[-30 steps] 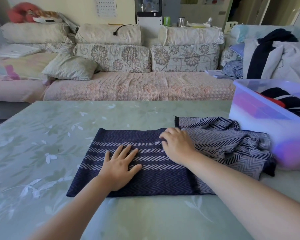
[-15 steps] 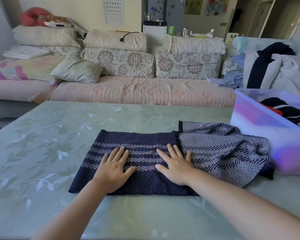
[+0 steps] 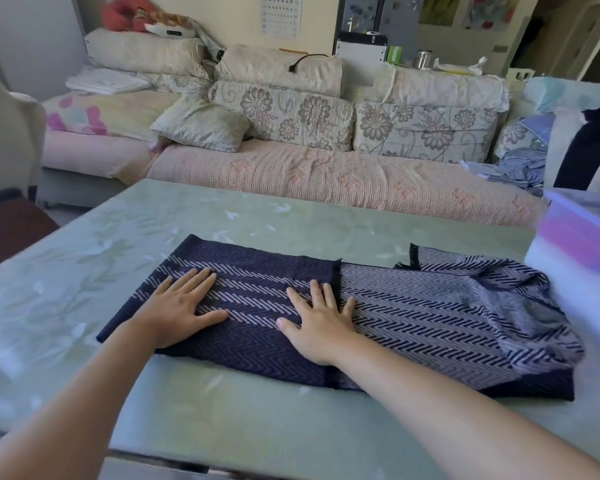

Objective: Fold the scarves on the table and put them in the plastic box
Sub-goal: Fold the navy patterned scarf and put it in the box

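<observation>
A navy and grey herringbone scarf [image 3: 413, 313] lies on the table [image 3: 222, 427], its dark folded half to the left and a lighter, rumpled part to the right. My left hand [image 3: 181, 303] presses flat on the dark half, fingers straight. My right hand [image 3: 321, 322] lies flat with spread fingers at the fold edge in the middle. The translucent plastic box [image 3: 575, 268] stands at the right edge, touching the scarf's rumpled end; its inside is out of view.
A long sofa [image 3: 326, 174] with floral cushions runs behind the table. Clothes are piled on a seat [image 3: 582, 150] at the far right. A pale chair [image 3: 11, 133] stands at the left. The table's near edge crosses the bottom of the view.
My right hand has gone from curled at the fold edge to flat with spread fingers. My view has swung left, so the box now sits at the frame's right edge.
</observation>
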The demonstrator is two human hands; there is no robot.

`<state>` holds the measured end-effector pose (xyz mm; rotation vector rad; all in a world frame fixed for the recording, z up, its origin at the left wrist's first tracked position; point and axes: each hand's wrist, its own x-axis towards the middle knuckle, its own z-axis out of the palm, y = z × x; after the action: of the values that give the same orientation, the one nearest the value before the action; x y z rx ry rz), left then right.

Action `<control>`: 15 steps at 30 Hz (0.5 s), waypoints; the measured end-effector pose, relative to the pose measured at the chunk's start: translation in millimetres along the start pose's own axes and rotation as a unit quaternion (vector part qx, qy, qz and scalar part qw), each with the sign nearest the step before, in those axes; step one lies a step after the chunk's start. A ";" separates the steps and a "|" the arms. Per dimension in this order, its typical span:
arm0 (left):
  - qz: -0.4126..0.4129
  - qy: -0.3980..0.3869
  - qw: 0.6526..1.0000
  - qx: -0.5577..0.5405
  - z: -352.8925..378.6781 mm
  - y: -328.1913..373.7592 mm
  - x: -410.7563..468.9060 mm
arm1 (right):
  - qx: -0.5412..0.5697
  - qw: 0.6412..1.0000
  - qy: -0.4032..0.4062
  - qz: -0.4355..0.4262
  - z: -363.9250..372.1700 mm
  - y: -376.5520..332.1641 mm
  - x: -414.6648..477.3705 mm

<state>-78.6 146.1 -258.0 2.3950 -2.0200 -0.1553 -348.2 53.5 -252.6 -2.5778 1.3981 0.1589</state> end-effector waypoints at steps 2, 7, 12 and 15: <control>-0.011 -0.003 1.000 -0.006 -2.3 -12.3 -4.5 | -0.019 1.000 0.017 0.003 0.1 -18.2 6.6; -0.039 -0.005 0.998 -0.039 -6.8 -21.0 -12.9 | -0.041 0.990 0.133 0.003 -11.9 -53.6 26.6; -0.084 0.023 0.994 -0.073 -16.7 -41.3 -23.3 | 0.043 0.985 0.130 -0.109 -28.6 -102.0 68.9; -0.123 0.052 0.986 -0.099 -23.7 -53.9 -29.3 | 0.034 0.977 0.107 -0.179 -36.9 -139.7 96.6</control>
<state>-28.5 182.7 -235.8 2.4600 -1.5790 -0.2164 -178.6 40.3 -217.2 -2.7998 0.9498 -0.2248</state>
